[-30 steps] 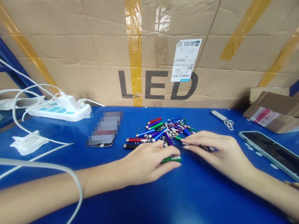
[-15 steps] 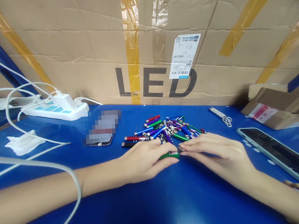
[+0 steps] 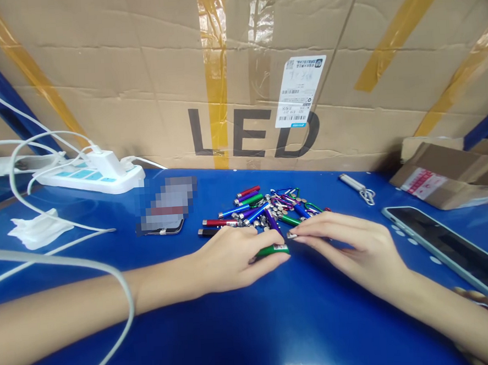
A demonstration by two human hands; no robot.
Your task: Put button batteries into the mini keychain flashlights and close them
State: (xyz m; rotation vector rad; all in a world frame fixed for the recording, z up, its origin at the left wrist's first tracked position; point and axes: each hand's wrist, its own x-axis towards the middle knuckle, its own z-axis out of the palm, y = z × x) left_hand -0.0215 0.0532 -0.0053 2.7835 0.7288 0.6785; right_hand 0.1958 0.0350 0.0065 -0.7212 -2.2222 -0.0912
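In the head view my left hand (image 3: 236, 260) is closed around a small green metal tube (image 3: 273, 249), like a mini flashlight, with a white label on its side. Its near end points toward my right hand (image 3: 355, 242). Between the thumb and fingertips of that hand is a tiny silver piece (image 3: 291, 236), too small to tell a button cell from an end cap. The piece and the tube are close but apart. Just beyond my hands lies a pile of coloured tubes (image 3: 252, 212), small silver discs (image 3: 279, 208) and carabiner clips (image 3: 311, 207).
A phone (image 3: 162, 226) with a blurred-out screen lies left, near a white power strip (image 3: 87, 181) and looping cables (image 3: 127, 300). At right are another phone (image 3: 450, 252), a white penlight-like item (image 3: 351, 182) and a small carton (image 3: 437, 176). A large cardboard box (image 3: 159, 88) stands behind.
My right hand has shifted slightly left and up, bringing the silver piece above the tube's end. More of the piece shows now. My left hand still holds the green tube, almost unmoved.
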